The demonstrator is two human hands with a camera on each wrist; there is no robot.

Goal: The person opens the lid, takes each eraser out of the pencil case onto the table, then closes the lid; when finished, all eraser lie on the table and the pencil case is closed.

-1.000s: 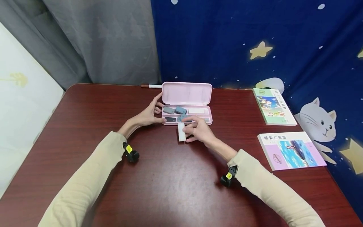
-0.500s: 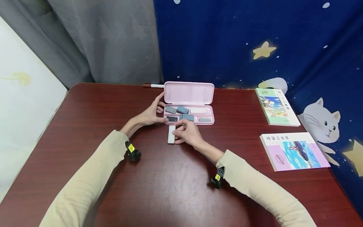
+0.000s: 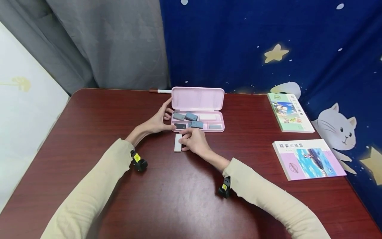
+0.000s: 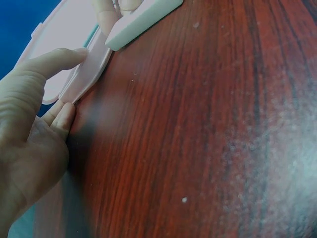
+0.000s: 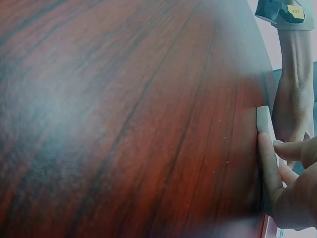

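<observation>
Two hands are at one open pink case (image 3: 198, 99), on a dark red-brown surface (image 3: 167, 196). One white bar (image 3: 177, 143) is just in front of the case, toward its left end. The bar is long and slim, flat-faced with squared corners, its length running away from the person; fingers cover part of its right side. I cannot tell whether it touches the surface.

In front of the case, the right hand (image 3: 195, 140) has its grip closed on the bar, pinching it between thumb and fingers. At the case's left end, the left hand (image 3: 156, 122) has its grip around the case itself, thumb at the front wall, one finger stretched toward the lid.

Six blocks can be counted in the case's two rows. Back row, left to right: grey block (image 3: 178, 116), blue block (image 3: 191, 116), white block (image 3: 207, 117). Front row: dark block (image 3: 180, 126), second blue block (image 3: 197, 124), pale block (image 3: 215, 126).

Around the case: one white pen (image 3: 163, 91) with a brown end, at its back left; two books to its right, a green book (image 3: 289, 113) and, nearer the person, a purple book (image 3: 308, 160); two curtains behind, a grey curtain (image 3: 119, 43) and a starry blue curtain (image 3: 215, 46).
</observation>
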